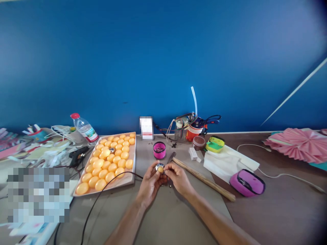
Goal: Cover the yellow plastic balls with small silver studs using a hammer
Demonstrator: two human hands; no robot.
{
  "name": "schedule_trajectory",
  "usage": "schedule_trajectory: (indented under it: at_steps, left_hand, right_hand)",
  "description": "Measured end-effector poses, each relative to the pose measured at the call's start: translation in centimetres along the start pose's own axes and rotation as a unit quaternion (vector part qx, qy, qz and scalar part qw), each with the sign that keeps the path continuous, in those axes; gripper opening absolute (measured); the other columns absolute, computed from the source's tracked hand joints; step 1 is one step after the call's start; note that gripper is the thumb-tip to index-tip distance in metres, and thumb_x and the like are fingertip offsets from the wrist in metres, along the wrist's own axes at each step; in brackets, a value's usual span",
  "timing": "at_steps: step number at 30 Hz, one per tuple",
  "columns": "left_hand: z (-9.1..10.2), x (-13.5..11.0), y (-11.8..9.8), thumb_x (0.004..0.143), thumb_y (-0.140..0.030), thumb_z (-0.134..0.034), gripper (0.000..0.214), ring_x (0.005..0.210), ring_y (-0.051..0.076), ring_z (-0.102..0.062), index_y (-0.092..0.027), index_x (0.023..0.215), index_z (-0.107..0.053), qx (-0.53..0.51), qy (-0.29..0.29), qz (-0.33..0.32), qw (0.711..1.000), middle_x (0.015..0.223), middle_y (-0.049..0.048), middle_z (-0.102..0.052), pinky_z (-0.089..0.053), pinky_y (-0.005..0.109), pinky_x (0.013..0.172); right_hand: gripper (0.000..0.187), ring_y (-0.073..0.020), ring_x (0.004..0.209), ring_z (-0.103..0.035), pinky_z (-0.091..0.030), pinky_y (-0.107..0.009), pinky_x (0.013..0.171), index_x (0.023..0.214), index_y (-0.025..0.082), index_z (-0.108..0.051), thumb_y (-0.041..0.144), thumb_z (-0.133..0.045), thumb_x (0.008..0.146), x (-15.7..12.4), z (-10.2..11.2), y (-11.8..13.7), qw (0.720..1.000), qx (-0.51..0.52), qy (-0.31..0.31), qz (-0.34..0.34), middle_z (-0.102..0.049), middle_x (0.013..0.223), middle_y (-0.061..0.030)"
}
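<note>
A small ball, silvery and glinting with an orange-yellow patch facing me, sits in the fingers of my left hand. My right hand is closed in a pinch at the ball's right side; whatever is between its fingertips is too small to make out. Just beyond the hands stands a round pink container with small dark bits inside. To the left, a shallow white tray holds many orange balls, and one silvery ball lies among them.
Wooden sticks lie right of my hands, near a white cloth and a pink mesh-like case. Jars with wires stand by the blue wall. A black cable crosses the tray's front. Bottle and glue gun are left.
</note>
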State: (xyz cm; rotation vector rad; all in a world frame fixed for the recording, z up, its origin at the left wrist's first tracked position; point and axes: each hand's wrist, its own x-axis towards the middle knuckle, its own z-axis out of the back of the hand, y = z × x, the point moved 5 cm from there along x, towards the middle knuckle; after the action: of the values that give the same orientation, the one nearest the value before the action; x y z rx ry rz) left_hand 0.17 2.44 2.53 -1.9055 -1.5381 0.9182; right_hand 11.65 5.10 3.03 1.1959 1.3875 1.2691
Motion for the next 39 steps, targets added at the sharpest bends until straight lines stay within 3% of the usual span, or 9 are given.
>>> schedule_trajectory:
  at_steps: [6,20,28,39]
  left_hand:
    - [-0.2,0.0,0.1,0.069,-0.025,-0.072,0.047,0.07,0.013,-0.061,-0.021,0.111,-0.053,0.004,-0.002,-0.007,1.0,0.093,0.0032,-0.061,-0.048,0.029,0.07]
    - [-0.5,-0.2,-0.1,0.068,-0.027,-0.072,0.047,0.068,0.013,-0.061,-0.02,0.111,-0.054,0.025,-0.003,-0.014,1.0,0.091,0.0033,-0.06,-0.049,0.03,0.069]
    - [-0.2,0.0,0.2,0.068,-0.03,-0.071,0.049,0.067,0.014,-0.06,-0.021,0.112,-0.054,0.056,-0.006,-0.024,0.998,0.09,0.0029,-0.059,-0.049,0.03,0.065]
    - [0.0,-0.3,0.6,0.069,-0.034,-0.07,0.05,0.062,0.015,-0.058,-0.018,0.113,-0.052,0.088,-0.011,-0.026,0.996,0.078,0.0024,-0.06,-0.047,0.03,0.061]
  right_hand:
    - [0.013,-0.011,0.054,-0.048,-0.041,-0.023,0.052,0.074,0.019,-0.055,0.03,-0.057,0.068,-0.2,-0.4,-1.1,0.997,0.05,0.005,-0.051,-0.056,0.065,0.0019]
    - [0.015,-0.0102,0.051,-0.047,-0.04,-0.023,0.049,0.077,0.019,-0.054,0.032,-0.058,0.07,0.2,0.0,-2.2,0.996,0.055,0.034,-0.058,-0.051,0.059,0.0042]
    - [0.012,-0.0104,0.048,-0.047,-0.037,-0.022,0.046,0.071,0.018,-0.055,0.03,-0.057,0.069,-0.1,0.2,-1.6,0.996,0.027,0.037,-0.077,-0.05,0.051,0.0047]
    - [0.014,-0.0113,0.048,-0.05,-0.037,-0.025,0.051,0.067,0.018,-0.049,0.03,-0.058,0.069,-0.8,-0.1,-0.7,0.989,0.07,0.06,-0.114,-0.054,0.05,0.0042]
